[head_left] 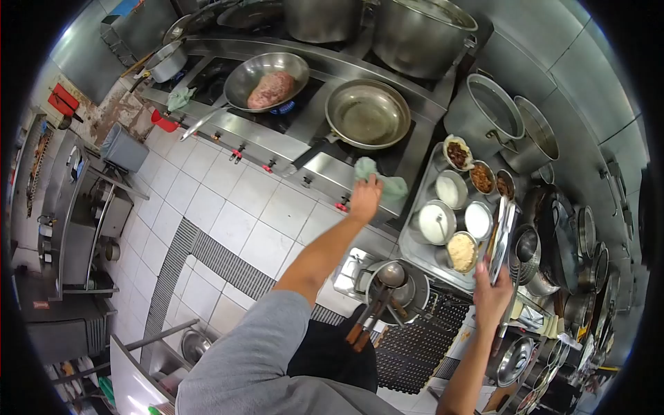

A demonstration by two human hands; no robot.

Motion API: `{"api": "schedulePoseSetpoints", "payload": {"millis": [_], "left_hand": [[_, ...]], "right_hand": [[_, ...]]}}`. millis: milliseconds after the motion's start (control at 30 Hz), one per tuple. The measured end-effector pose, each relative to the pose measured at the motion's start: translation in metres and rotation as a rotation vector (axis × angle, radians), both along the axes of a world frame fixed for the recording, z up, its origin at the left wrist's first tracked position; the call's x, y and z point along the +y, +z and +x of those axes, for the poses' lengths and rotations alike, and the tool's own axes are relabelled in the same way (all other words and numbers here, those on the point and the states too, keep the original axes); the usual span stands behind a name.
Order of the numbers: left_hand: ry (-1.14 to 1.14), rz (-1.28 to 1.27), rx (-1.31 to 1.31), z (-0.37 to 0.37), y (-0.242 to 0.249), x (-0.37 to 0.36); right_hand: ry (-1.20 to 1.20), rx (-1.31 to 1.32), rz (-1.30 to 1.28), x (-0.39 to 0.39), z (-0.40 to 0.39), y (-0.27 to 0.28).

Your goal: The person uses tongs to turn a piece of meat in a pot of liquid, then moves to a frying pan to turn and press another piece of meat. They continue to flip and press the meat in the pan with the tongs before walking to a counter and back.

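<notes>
My left hand (365,196) is at the stove's front edge, its fingers closed on a pale green cloth (389,185). Just above the cloth, a pan with a dark handle (367,114) sits on a burner with a little liquid in it. Further left, a steel pan (242,77) holds a piece of raw-looking meat (271,90). At the right, my right hand (492,294) is closed round the lower end of metal tongs (501,238), beside a tray (408,238) of containers with white, yellowish and brown contents.
Large pots (422,41) stand at the back of the stove, and two more (484,114) at its right. Below the tray, a pot with ladles (415,283) sits near my body. Hanging pans and utensils (564,242) line the right wall.
</notes>
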State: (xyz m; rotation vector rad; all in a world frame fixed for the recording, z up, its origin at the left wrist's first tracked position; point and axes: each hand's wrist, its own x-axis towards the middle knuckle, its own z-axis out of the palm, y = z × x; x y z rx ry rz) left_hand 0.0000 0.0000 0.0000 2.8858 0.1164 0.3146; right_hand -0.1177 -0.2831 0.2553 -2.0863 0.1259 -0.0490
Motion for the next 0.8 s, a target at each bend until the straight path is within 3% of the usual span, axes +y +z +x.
{"api": "schedulePoseSetpoints", "payload": {"millis": [67,100,167,233,300,367,433,500,600,800], "left_hand": [[0.053,-0.247,-0.206,-0.035,0.025,-0.02],[0.06,-0.539,-0.364,-0.084,0.052,-0.023],[-0.102,-0.934,-0.27,-0.159,0.064,0.011],[-0.058,-1.259,-0.001,-0.23,0.091,0.048],[0.024,-1.685,-0.032,-0.288,0.114,0.081],[0.072,-1.687,-0.042,-0.328,0.137,0.122],[0.184,-1.694,-0.063,-0.352,0.16,0.167],[0.277,-1.802,-0.144,-0.366,0.156,0.198],[0.342,-1.871,-0.354,-0.375,0.179,0.228],[0.402,-1.797,-0.393,-0.368,0.196,0.25]], "right_hand": [[-0.01,-0.026,0.167,-0.003,-0.017,-0.049],[-0.058,0.042,0.18,0.048,-0.058,-0.011],[-0.109,0.218,0.353,0.108,-0.084,-0.03],[0.045,0.307,0.364,0.153,-0.103,-0.074],[0.144,0.359,0.232,0.224,-0.126,-0.085],[0.326,0.495,0.327,0.289,-0.147,-0.078],[0.445,0.561,0.583,0.339,-0.159,-0.093],[0.575,0.616,0.592,0.378,-0.161,-0.092],[0.594,0.675,0.645,0.429,-0.162,-0.078],[0.59,0.782,0.703,0.467,-0.15,-0.084]]}}
